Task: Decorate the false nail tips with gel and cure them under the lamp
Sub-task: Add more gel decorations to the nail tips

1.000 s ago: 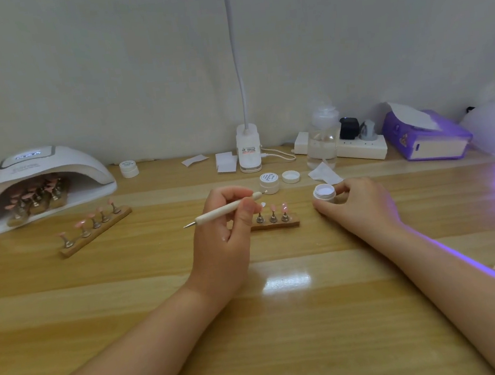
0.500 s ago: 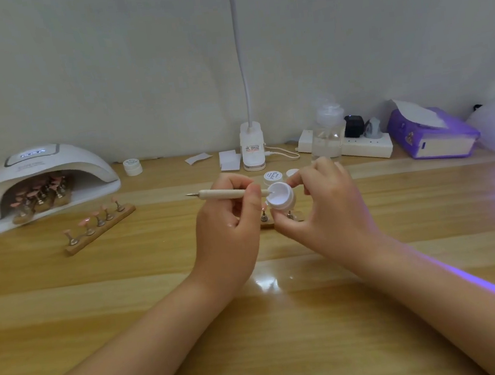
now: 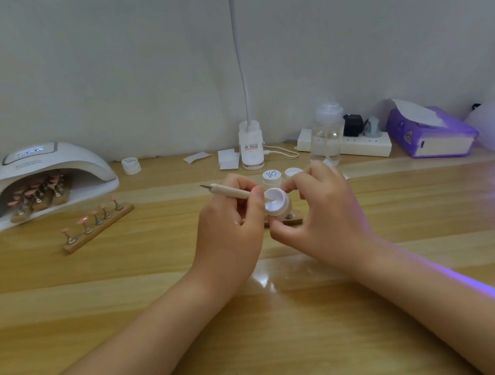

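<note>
The left hand (image 3: 230,235) is pinching a slim nail-art pen (image 3: 231,191) near its working end, whose tip is dipping into an open white gel pot (image 3: 276,204). The right hand (image 3: 326,212) is gripping that pot by its side wall, tilted toward the pen. The pot looks light, rigid and smooth, so holding its sides seems wisest. Just behind the hands a wooden nail-tip stand (image 3: 290,220) is peeking out. Far to the left, a curing lamp (image 3: 44,176) is sheltering more tips.
</note>
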The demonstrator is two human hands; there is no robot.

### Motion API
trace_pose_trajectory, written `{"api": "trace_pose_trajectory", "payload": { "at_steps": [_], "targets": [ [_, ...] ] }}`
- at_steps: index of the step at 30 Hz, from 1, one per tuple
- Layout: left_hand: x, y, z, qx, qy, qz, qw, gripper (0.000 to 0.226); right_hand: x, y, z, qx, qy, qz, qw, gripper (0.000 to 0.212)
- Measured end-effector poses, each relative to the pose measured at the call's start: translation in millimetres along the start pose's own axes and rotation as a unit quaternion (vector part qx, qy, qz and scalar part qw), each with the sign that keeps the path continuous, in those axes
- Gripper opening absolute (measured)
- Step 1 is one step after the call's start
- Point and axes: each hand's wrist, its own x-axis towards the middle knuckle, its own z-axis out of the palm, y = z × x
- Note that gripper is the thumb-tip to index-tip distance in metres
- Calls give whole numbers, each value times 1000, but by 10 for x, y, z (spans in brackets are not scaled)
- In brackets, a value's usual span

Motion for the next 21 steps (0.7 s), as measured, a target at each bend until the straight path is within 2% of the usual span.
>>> {"api": "trace_pose_trajectory", "payload": {
  "at_steps": [10,21],
  "targets": [
    [36,59,-33,-79,35,-12,996,14,0,28,5,0,-4,7,1000,32],
    [121,113,-56,-179,81,-77,977,24,-8,42,41,12,9,14,1000,32]
  ]
}}
